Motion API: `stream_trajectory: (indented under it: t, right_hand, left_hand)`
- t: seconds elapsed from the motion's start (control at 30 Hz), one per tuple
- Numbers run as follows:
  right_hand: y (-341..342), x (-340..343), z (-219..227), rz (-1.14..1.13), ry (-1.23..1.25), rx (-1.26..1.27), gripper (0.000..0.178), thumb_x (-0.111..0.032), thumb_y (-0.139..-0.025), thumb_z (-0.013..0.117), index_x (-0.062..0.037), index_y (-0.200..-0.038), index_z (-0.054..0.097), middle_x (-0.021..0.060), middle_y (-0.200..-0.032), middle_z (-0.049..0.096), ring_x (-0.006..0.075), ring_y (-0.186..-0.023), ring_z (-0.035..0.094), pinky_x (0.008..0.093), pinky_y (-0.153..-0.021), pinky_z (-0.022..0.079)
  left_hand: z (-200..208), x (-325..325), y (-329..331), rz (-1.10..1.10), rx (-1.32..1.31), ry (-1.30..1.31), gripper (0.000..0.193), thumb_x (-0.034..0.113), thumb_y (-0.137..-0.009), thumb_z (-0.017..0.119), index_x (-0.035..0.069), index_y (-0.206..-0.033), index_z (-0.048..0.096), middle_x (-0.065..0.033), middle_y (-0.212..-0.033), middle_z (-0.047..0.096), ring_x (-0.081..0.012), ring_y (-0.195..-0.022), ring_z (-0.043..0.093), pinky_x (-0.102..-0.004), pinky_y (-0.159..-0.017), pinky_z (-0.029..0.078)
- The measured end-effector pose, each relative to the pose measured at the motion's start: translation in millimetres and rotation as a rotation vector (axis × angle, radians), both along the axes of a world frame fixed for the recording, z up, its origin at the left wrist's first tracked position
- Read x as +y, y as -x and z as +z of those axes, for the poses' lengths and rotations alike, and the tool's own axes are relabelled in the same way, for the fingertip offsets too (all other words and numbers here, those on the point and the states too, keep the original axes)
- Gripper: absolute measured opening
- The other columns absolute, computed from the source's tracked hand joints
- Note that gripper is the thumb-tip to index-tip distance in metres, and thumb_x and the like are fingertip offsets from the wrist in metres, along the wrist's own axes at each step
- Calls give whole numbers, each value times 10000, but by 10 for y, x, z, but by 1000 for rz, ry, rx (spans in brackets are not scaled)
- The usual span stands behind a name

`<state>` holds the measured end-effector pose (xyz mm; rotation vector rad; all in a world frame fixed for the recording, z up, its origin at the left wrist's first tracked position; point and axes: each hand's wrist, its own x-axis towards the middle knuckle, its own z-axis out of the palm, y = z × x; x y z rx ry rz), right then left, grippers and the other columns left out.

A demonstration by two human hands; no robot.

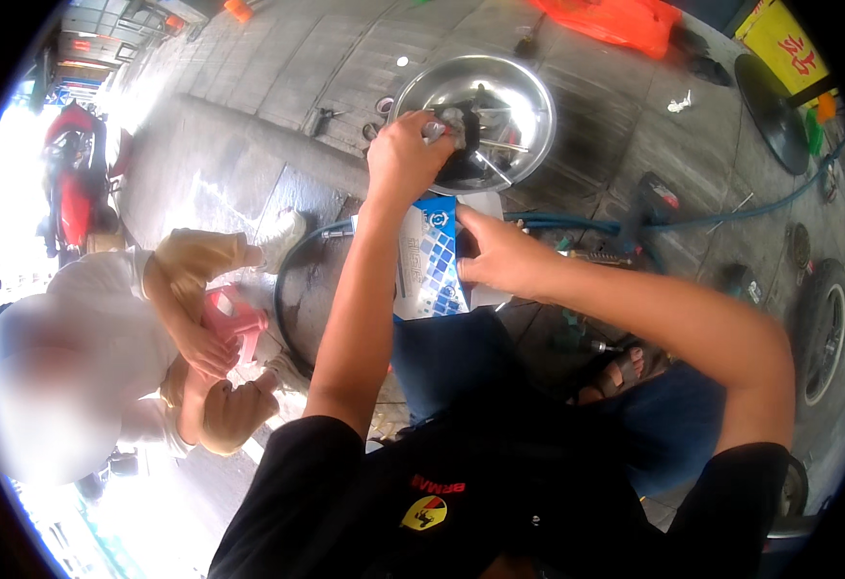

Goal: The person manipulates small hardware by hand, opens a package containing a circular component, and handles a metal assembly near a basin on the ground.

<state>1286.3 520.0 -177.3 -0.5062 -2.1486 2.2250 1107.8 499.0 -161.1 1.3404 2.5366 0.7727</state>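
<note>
My left hand (pixel 406 159) reaches over the near left rim of a round stainless steel basin (pixel 535 82). Its fingers are closed around a small silvery-grey part (pixel 453 127), whose exact kind I cannot make out. Dark parts and thin metal pieces lie in the basin, some hidden behind the hand. Nearer to me, my right hand (pixel 499 253) grips a blue-and-white cardboard box (pixel 432 265) by its right side. The box has a checkered pattern and its white end flap (pixel 483 204) stands open. Its inside is not visible.
A blue hose (pixel 577 224) curves across the paved ground. On the left, a seated person (pixel 104 318) holds their hands together near a pink stool (pixel 234 323). A wheel (pixel 825 333) lies at the right, with scattered tools and a coil spring nearby. An orange-red bag (pixel 615 21) lies far off.
</note>
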Motion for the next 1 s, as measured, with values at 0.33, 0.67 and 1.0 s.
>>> stream_trajectory:
  t: [0.33,0.67,1.0]
  right_hand:
    - [53,-219,286,-89,-205,-36,596,-152,-734,591,31,-1279,434,272,-965,618,392,-892,615,424,-806,473]
    - [-445,339,513,-64,70,10,474,-32,-862,543,17,-1320,433,64,-991,606,104,-845,558,258,-749,475]
    - [-1081,1119,735,-81,60,20,492,-27,-881,543,-11,-1349,392,72,-1100,539,109,-986,539,268,-876,462]
  left_hand:
    - [-3,-226,116,-34,63,83,380,327,-704,659,75,-989,670,-193,-886,661,-354,-869,634,-422,-773,488]
    - [28,-318,59,12,36,29,333,330,-722,664,103,-965,683,-170,-815,671,-318,-782,657,-402,-737,499]
    - [145,-337,-26,-44,-99,26,274,266,-726,644,56,-900,673,-180,-792,654,-342,-765,635,-409,-710,481]
